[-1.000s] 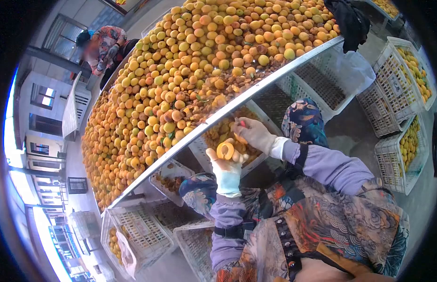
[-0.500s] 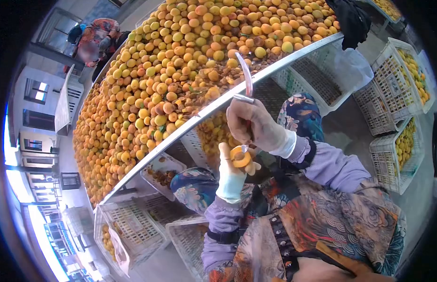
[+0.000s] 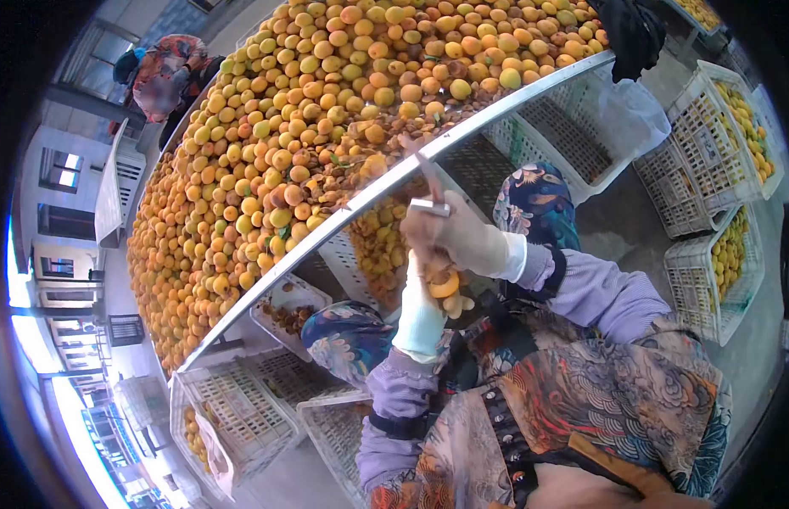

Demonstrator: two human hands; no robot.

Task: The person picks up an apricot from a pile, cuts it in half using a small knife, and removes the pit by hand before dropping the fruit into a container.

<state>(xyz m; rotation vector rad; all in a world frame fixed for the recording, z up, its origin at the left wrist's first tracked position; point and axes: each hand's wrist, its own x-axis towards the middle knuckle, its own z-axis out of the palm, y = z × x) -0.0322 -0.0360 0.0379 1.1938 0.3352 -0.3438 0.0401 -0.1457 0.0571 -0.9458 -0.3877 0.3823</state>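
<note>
Currently, below the table rim point(image 3: 344, 222): my left hand point(image 3: 422, 316) grips an apricot point(image 3: 446, 284), right hand point(image 3: 458, 237) clasps the knife point(image 3: 430, 182); I'd cut slowly, clear of fingers.

Knife down on the fruit
Your right hand point(image 3: 458, 237) has dropped its knife point(image 3: 430, 182) lower, pressing into the apricot point(image 3: 445, 284) your left hand point(image 3: 420, 314) now half hides.

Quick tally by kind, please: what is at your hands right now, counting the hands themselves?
Gloved hands: 2 (left hand, right hand)
knife: 1, gripped in the right hand
apricot: 1, held in the left hand's fingers
Total: 4
</note>
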